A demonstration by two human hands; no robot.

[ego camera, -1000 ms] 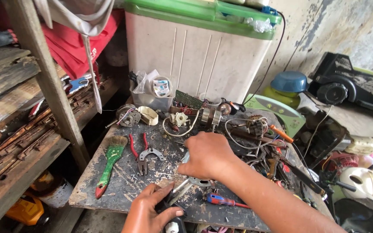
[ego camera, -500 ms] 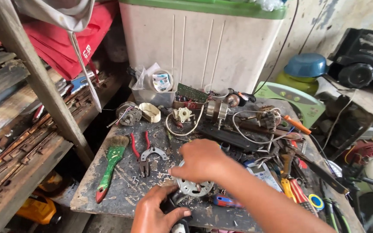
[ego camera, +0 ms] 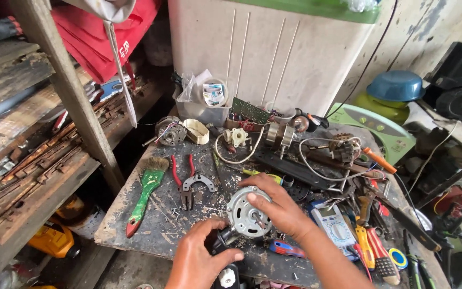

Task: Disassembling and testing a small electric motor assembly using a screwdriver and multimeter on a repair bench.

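The worn, paint-flecked bench stands in a cluttered workshop, wooden shelves to the left of the hands and a pale washing machine beyond them. Both hands are clamped on the round motor, which sits tilted between them at the bench's near edge: the right hand grips its face, the left hand holds its dark base. Left of the hands lie red pliers and a green brush. Right of them, a multimeter and screwdrivers crowd close; tangled wires lie beyond.
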